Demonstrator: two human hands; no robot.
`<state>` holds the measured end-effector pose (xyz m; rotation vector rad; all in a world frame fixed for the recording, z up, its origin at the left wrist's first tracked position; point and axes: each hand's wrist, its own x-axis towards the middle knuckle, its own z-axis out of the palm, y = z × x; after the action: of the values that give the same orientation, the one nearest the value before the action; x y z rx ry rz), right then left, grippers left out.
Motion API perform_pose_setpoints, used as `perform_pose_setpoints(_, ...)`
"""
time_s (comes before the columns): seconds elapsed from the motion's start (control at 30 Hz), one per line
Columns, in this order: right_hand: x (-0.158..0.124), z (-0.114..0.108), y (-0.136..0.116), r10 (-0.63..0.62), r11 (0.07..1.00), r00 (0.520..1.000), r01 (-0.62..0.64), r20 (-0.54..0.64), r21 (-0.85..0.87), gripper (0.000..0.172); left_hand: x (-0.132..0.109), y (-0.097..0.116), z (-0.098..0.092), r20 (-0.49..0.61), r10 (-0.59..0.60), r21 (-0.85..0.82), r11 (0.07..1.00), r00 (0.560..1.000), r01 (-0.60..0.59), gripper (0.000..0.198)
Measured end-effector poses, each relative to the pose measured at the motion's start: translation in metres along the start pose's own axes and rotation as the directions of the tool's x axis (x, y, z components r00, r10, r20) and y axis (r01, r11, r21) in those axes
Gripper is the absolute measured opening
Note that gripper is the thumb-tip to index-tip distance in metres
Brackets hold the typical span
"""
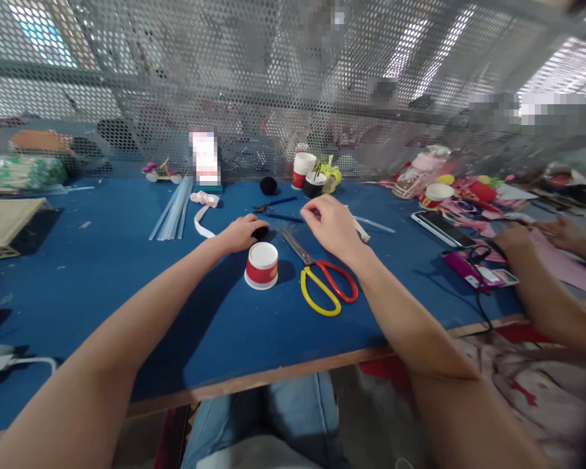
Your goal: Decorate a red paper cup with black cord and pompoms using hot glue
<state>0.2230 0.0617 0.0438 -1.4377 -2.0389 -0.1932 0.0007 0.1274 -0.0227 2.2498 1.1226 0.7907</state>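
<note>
My left hand point(241, 234) is on a small dark, rounded object point(260, 232), with its fingers curled over it; most of that object is hidden. Just in front of this hand stands an upside-down red and white paper cup point(262, 266). My right hand point(329, 221) is closed in a pinch above the table, and what its fingers hold, if anything, cannot be made out. Below it lie open scissors point(317, 267) with one yellow and one red handle. Pliers with blue handles point(278, 210) rest between and behind both hands.
A black ball point(268, 185), paper cups point(303, 168), a lit phone point(206, 159), a white ribbon point(204, 225) and translucent sticks point(170, 212) lie toward the metal mesh. At right are a phone point(442, 229), a purple device point(476, 270) and a co-worker's hands point(515, 241) with pink material.
</note>
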Motion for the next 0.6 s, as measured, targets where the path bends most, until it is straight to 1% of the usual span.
perform_pose_setpoints(0.1, 0.006, 0.006, -0.017, -0.077, 0.991, 0.995, 0.069, 0.060, 0.116, 0.016, 0.008, 0.001, -0.005, -0.051, -0.013, -0.034, 0.999, 0.999, 0.011, 0.041)
perform_pose_setpoints(0.17, 0.010, 0.008, -0.022, -0.092, 0.979, 0.994, 0.081, 0.051, 0.185, 0.016, 0.007, 0.006, -0.016, -0.095, -0.042, -0.083, 0.996, 0.995, 0.034, 0.043)
perform_pose_setpoints(0.2, 0.012, 0.008, -0.023, -0.089, 0.973, 0.995, 0.079, 0.037, 0.219, 0.018, 0.005, 0.011, -0.023, -0.117, -0.061, -0.135, 0.990, 0.991, 0.045, 0.045)
perform_pose_setpoints(0.23, 0.013, 0.007, -0.024, -0.081, 0.965, 0.996, 0.072, 0.025, 0.252, 0.020, 0.002, 0.016, -0.029, -0.126, -0.092, -0.282, 0.958, 0.988, 0.053, 0.048)
perform_pose_setpoints(0.27, 0.015, 0.006, -0.026, -0.072, 0.957, 0.997, 0.064, 0.020, 0.282, 0.022, -0.001, 0.022, -0.036, -0.129, -0.101, -0.394, 0.918, 0.986, 0.043, 0.050)
perform_pose_setpoints(0.3, 0.017, 0.005, -0.028, -0.066, 0.950, 0.998, 0.055, 0.025, 0.307, 0.023, -0.003, 0.028, -0.042, -0.129, -0.097, -0.460, 0.888, 0.987, 0.028, 0.050)
perform_pose_setpoints(0.37, 0.021, 0.003, -0.033, -0.069, 0.940, 0.995, 0.041, 0.070, 0.339, 0.027, -0.007, 0.040, -0.050, -0.125, -0.075, -0.524, 0.852, 0.989, -0.001, 0.049)
perform_pose_setpoints(0.43, 0.026, 0.004, -0.040, -0.081, 0.939, 0.984, 0.022, 0.157, 0.344, 0.036, -0.008, 0.051, -0.054, -0.128, -0.063, -0.582, 0.813, 0.990, -0.023, 0.048)
perform_pose_setpoints(0.47, 0.029, 0.005, -0.043, -0.084, 0.941, 0.976, 0.012, 0.199, 0.338, 0.037, -0.008, 0.054, -0.054, -0.135, -0.060, -0.623, 0.781, 0.989, -0.038, 0.048)
perform_pose_setpoints(0.5, 0.032, 0.007, -0.045, -0.083, 0.944, 0.969, 0.002, 0.231, 0.330, 0.035, -0.007, 0.057, -0.053, -0.140, -0.077, -0.669, 0.742, 0.987, -0.037, 0.047)
perform_pose_setpoints(0.6, 0.039, 0.016, -0.047, -0.046, 0.938, 0.958, -0.056, 0.284, 0.342, 0.020, -0.004, 0.059, -0.050, -0.106, -0.123, -0.795, 0.607, 0.987, -0.010, 0.047)
